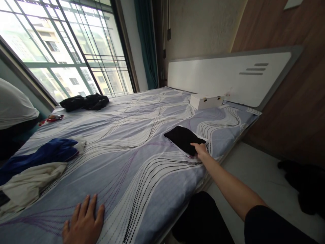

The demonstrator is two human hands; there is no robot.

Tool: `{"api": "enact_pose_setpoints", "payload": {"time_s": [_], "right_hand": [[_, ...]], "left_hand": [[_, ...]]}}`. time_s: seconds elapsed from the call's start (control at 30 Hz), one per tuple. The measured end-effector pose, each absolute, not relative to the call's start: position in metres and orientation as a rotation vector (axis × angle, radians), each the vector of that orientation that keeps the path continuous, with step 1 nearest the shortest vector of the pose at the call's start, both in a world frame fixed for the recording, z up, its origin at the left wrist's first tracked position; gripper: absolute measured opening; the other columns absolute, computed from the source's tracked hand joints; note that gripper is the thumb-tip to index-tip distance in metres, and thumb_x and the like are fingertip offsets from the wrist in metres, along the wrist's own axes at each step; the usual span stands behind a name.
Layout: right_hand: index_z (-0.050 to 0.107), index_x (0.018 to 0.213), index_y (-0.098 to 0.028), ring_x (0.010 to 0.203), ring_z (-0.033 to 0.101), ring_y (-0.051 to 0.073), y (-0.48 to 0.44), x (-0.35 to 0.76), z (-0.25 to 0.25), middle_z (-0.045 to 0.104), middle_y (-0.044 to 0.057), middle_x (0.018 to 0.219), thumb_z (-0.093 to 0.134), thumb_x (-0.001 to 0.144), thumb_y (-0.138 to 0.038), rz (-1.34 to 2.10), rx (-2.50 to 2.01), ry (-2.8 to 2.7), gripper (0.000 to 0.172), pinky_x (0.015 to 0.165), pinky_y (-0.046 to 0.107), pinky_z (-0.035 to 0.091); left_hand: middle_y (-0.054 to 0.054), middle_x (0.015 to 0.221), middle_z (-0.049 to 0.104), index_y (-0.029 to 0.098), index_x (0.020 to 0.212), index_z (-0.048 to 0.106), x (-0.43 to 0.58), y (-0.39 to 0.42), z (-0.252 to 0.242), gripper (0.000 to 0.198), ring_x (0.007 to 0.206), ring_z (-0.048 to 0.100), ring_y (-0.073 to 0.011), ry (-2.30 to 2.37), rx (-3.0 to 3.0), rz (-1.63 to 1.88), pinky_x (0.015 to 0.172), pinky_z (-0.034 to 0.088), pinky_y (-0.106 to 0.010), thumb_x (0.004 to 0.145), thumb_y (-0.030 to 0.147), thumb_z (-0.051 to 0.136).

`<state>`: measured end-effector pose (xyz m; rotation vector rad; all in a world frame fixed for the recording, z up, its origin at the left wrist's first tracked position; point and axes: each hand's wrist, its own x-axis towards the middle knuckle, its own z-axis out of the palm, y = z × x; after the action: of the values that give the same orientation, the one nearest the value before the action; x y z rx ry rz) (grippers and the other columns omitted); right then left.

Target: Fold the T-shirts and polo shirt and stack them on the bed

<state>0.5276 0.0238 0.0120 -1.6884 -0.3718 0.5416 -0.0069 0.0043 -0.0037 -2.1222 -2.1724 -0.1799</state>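
My left hand (85,222) lies flat on the patterned bedsheet (111,189) at the bottom left, palm down with fingers spread. To the right, my right hand (200,150) is closed on the near edge of a folded black garment (180,137). One finger stretches over its top; the others are partly hidden. White cloth peeks out from beneath this black piece, which rests flat on the bed. Loosely heaped at the left are a blue garment (43,156) and a cream garment (33,179).
A white box (203,101) with dark clasps stands near the headboard (218,73). Black clothes (85,101) lie by the window, with a red packet (52,118) nearby. A person in a white top (14,105) bends at the left edge. Dark items (304,186) occupy the floor at right.
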Motion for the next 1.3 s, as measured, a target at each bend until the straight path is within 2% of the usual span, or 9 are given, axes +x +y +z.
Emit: {"api": "enact_pose_setpoints", "payload": {"time_s": [0.13,0.2,0.3,0.47,0.53,0.67,0.83,0.97,1.3], "right_hand": [[0.035,0.15,-0.002,0.144,0.031,0.044,0.007,0.516,0.036,0.039,0.029,0.152,0.081,0.064,-0.036,0.172,-1.988,-0.711,0.103,0.114,0.054,0.032],[0.027,0.156,-0.007,0.151,0.011,0.043,0.018,0.51,0.052,0.023,0.025,0.161,0.074,0.073,-0.047,-0.118,-2.117,-1.136,0.104,0.119,0.058,0.018],[0.025,0.158,-0.017,0.153,0.0,0.039,0.057,0.502,0.067,0.017,0.015,0.166,0.065,0.081,-0.056,-0.202,-2.047,-1.799,0.096,0.12,0.06,0.006],[0.02,0.16,-0.018,0.154,0.004,0.034,0.131,0.496,0.044,0.019,0.011,0.166,0.066,0.081,-0.055,0.161,-1.957,-2.167,0.099,0.121,0.057,0.0],[0.023,0.159,-0.017,0.154,0.007,0.032,0.146,0.494,0.025,0.023,0.01,0.165,0.062,0.084,-0.052,0.281,-2.002,-2.068,0.092,0.122,0.055,0.0],[0.029,0.158,-0.016,0.154,0.009,0.027,0.154,0.496,0.002,0.024,0.007,0.165,0.047,0.093,-0.042,0.377,-2.039,-1.884,0.072,0.123,0.05,0.001],[0.033,0.156,-0.015,0.154,0.014,0.024,0.155,0.498,0.003,0.028,0.006,0.164,0.03,0.1,-0.035,0.353,-2.088,-1.909,0.06,0.123,0.047,0.005],[0.033,0.156,-0.014,0.153,0.018,0.023,0.161,0.494,0.004,0.029,0.009,0.163,0.02,0.103,-0.032,0.293,-2.142,-1.859,0.057,0.122,0.051,0.006],[0.024,0.158,-0.009,0.153,0.014,0.03,0.175,0.477,0.0,0.02,0.015,0.165,0.02,0.102,-0.029,0.143,-2.29,-1.648,0.06,0.12,0.058,0.004]], "left_hand": [[-0.007,0.161,0.036,0.016,0.151,0.04,-0.009,0.005,-0.008,0.069,0.148,0.029,-0.0307,-2.15,-2.113,-0.163,0.117,0.025,-0.057,0.093,0.044,0.016],[-0.007,0.162,0.036,0.018,0.152,0.04,-0.008,0.006,-0.012,0.067,0.148,0.029,-0.0308,-2.147,-2.112,-0.142,0.116,0.025,-0.058,0.092,0.041,0.021],[-0.008,0.162,0.035,0.019,0.152,0.04,-0.002,0.012,-0.018,0.064,0.148,0.03,-0.0342,-2.213,-2.055,-0.123,0.114,0.027,-0.062,0.092,0.037,0.024],[-0.017,0.161,0.034,0.013,0.148,0.046,0.049,0.027,-0.008,0.061,0.146,0.032,-0.044,-2.361,-2.004,-0.093,0.107,0.03,-0.073,0.094,0.032,0.025],[-0.016,0.161,0.034,0.011,0.148,0.044,0.095,0.029,0.003,0.061,0.148,0.03,-0.0396,-2.307,-2.193,-0.117,0.11,0.031,-0.07,0.095,0.031,0.023],[-0.01,0.162,0.034,0.01,0.154,0.033,0.224,0.029,0.018,0.063,0.153,0.021,-0.0246,-1.917,-2.854,-0.351,0.123,0.025,-0.046,0.095,0.032,0.028],[-0.016,0.165,0.019,0.005,0.156,0.023,0.348,0.033,0.007,0.076,0.154,0.012,-0.0269,-1.49,-3.284,-0.589,0.126,0.014,-0.05,0.093,0.044,0.037],[-0.023,0.164,0.016,-0.003,0.154,0.022,0.368,0.032,-0.01,0.083,0.154,0.01,-0.031,-1.403,-3.291,-0.643,0.126,0.012,-0.05,0.09,0.045,0.043],[-0.023,0.164,0.022,-0.001,0.156,0.016,0.364,0.033,-0.021,0.088,0.153,0.018,-0.0313,-1.414,-3.238,-0.775,0.126,0.017,-0.05,0.083,0.037,0.049]]}}
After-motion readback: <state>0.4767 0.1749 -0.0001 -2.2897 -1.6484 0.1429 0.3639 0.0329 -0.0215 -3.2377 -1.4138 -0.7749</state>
